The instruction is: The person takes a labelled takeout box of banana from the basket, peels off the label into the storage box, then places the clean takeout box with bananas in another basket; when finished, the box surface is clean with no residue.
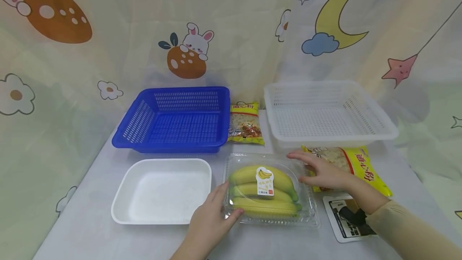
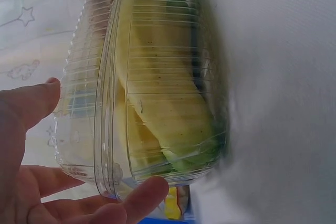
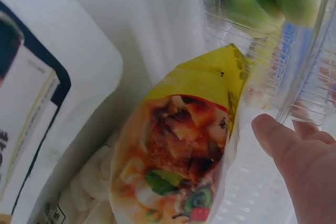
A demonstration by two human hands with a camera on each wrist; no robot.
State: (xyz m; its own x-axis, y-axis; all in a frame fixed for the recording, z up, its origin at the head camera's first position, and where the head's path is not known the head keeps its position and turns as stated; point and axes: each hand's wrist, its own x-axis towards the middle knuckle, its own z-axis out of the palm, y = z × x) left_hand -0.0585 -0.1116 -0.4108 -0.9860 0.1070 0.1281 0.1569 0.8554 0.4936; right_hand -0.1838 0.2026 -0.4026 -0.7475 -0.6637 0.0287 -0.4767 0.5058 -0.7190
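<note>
A clear plastic clamshell with a bunch of yellow-green bananas and a sticker on its lid sits at the middle front of the table. My left hand touches the box's left end, thumb at the near corner and fingers up its side. The left wrist view shows that hand spread about the ribbed clamshell. My right hand lies with straight fingers against the box's right edge, over a yellow snack bag. In the right wrist view the bag lies beside the clamshell.
At the back left stands a blue slotted basket, at the back right a white one, with a second yellow snack bag between them. A white foam tray lies left of the bananas. A black-and-white packet lies under my right forearm.
</note>
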